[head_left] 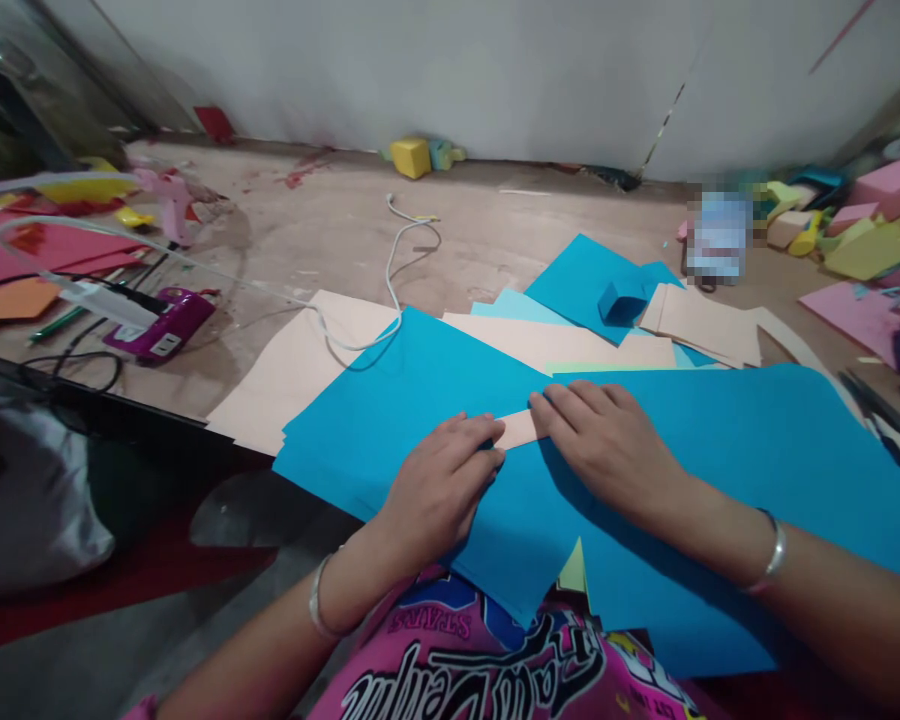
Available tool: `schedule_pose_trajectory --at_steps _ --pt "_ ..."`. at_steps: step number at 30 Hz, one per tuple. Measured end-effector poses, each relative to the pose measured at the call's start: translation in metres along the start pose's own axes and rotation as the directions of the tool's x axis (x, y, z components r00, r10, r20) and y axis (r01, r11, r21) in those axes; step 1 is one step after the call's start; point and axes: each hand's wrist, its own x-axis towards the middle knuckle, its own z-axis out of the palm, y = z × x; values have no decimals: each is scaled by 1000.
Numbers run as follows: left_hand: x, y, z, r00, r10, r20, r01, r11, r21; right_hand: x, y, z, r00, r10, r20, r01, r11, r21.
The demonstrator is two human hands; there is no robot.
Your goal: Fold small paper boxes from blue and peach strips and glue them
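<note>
A folded strip of peach paper (517, 429) lies across the blue paper sheets (412, 385) in front of me. My left hand (444, 482) pinches its left end, thumb below and fingers above. Over the strip's right end, my right hand (609, 442) is closed with its fingers pressed together; its thumb is hidden. Larger blue paper (727, 430) spreads under my right wrist. Peach sheets (300, 345) stick out from beneath the blue ones on the left. Farther back, a small folded blue paper piece (621, 304) rests on another blue sheet (574, 280).
A white cable (401, 270) loops over the sheets from the left. Also there are a purple power strip (166, 325) and a pink glue gun (169, 205). Folded paper blocks (889, 195), scissors (877, 410) and a pixelated phone-like object (720, 235) occupy the right side.
</note>
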Motion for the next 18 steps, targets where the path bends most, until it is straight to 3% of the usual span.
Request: schedule_pose_trajectory --at_steps 9,18 --pt "10 8 -6 989 -142 33 144 989 -42 -3 3 7 999 30 -40 -27 998 53" --pt "22 9 4 979 -205 -8 205 976 69 -7 4 13 994 107 15 -106 944 312"
